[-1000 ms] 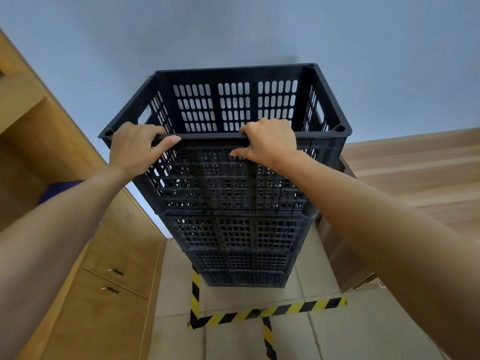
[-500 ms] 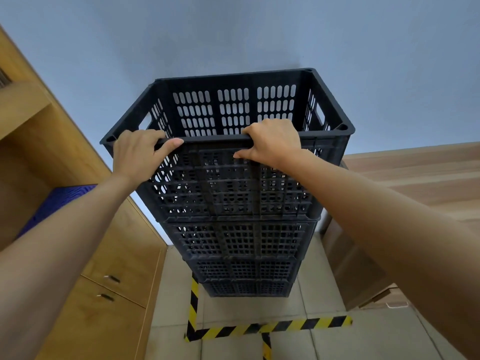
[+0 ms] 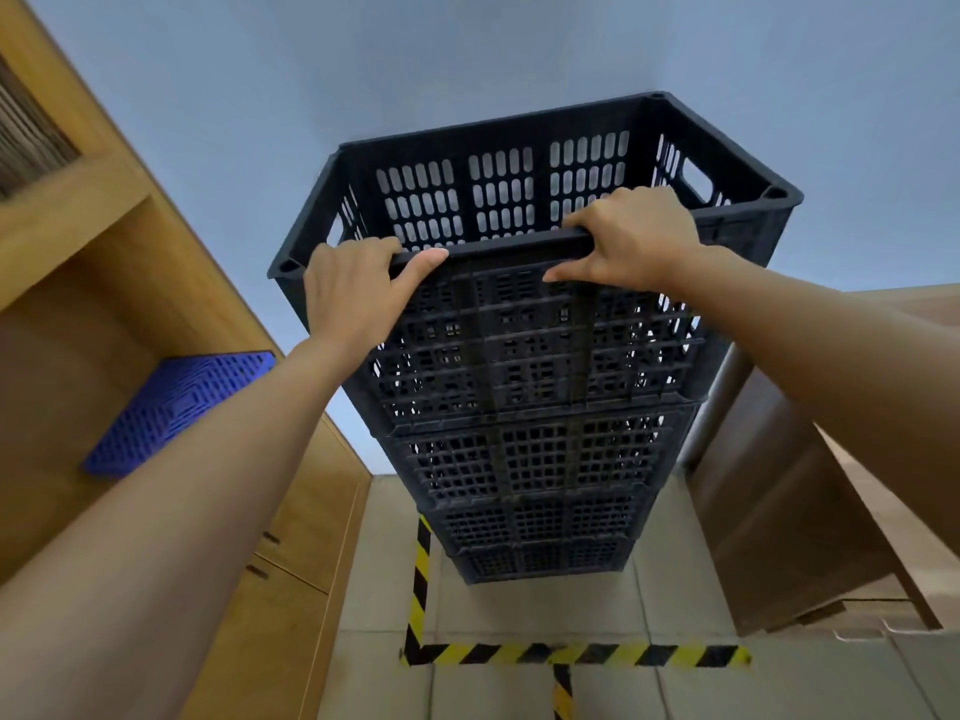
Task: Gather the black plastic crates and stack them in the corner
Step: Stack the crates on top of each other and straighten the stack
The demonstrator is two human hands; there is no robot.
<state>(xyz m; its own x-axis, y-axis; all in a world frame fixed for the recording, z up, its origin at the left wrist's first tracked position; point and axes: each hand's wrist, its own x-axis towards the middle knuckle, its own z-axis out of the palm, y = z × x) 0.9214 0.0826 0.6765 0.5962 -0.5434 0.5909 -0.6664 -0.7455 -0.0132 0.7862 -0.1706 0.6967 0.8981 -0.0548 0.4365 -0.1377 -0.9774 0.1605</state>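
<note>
Crates [image 3: 524, 459], four counted, black and slotted, stand stacked on the floor [image 3: 649, 605] by the wall. One blue crate [image 3: 176, 407] sits on the left shelf. Left hand [image 3: 353, 293] and right hand [image 3: 631, 236] grip the top crate's [image 3: 519, 200] near rim.

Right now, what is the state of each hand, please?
Left hand: closed, gripping the near rim of the top black plastic crate.
Right hand: closed, gripping the same rim.
</note>
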